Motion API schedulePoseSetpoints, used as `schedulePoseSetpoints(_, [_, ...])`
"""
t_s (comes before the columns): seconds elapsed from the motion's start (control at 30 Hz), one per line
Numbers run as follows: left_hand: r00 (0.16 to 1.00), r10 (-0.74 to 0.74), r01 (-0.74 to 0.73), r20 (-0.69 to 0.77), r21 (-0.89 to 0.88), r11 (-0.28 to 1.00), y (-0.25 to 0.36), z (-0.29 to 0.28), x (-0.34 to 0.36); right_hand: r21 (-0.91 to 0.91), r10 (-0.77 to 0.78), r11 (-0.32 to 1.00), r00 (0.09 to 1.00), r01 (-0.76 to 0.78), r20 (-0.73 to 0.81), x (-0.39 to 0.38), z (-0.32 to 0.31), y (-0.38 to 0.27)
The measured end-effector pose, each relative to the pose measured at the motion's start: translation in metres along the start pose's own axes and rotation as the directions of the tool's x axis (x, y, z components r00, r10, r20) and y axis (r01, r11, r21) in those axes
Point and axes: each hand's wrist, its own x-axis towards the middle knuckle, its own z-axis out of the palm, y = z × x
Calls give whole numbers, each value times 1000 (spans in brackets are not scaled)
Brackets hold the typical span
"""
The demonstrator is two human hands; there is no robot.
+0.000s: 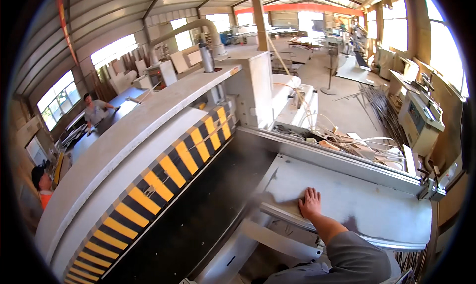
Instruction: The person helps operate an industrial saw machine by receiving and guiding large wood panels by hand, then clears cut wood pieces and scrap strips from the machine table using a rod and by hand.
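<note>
Right hand laid on the pale grey metal surface, near its left end; dark bed to the left of the fingers.
The surface (377, 204) lies directly beneath the right hand (311, 203), its long axis running rightward from the dark bed (213, 199); most of its length extends to the right of the fingers. A metal rail (342, 158) borders its far side, apart from the fingertips. The striped beam (158, 185) stands beyond the bed. The fingers are slightly spread, pinching nothing, and point away from the body; the palm faces down. The forearm slants in from the lower right. The right hand is the nearer; the left is out of view, its fingers' state undeterminable.
</note>
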Motion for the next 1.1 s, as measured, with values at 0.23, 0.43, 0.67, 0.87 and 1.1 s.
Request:
schedulePoseSetpoints(0.23, [977, -206, 212, -53, 283, 935, -50, 4, -11, -16, 45, 999, 995, -43, 94, 2, -8, -18])
schedulePoseSetpoints(0.43, [938, -343, 335, -51, 391, 857, -41, -35, 37, -34, 46, 998, 994, -43, 99, 8, -23, -34])
schedulePoseSetpoints(0.67, [764, -583, 506, 276, 305, 807, -33, -88, 78, -60, 48, 997, 994, -42, 103, 13, -41, -40])
schedulePoseSetpoints(0.87, [762, -587, 512, 275, 299, 805, -28, -103, 94, -43, 28, 999, 994, -23, 102, 17, -57, -46])
schedulePoseSetpoints(1.1, [759, -588, 515, 280, 297, 805, -26, -109, 104, -50, 48, 998, 991, -42, 128, 18, -70, -52])
